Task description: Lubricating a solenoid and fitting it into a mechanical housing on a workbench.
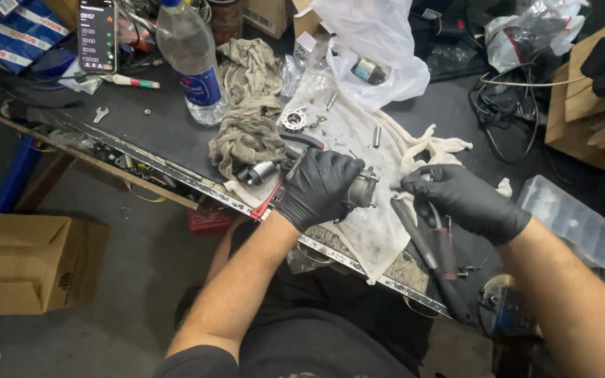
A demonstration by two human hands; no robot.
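Head view: at frame centre a small grey metal part [363,187] is gripped in the left hand [318,187], black-gloved, fingers curled shut around it. Just right of it, the right hand [462,199], also gloved, is pinched closed; what is held cannot be told. Both are held over a stained white cloth [358,136] on the dark workbench [169,129]. A water bottle [190,63] is seen upper left.

Small grey metal motor part [363,187], grimy, held above stained white cloth [358,140] at workbench edge.
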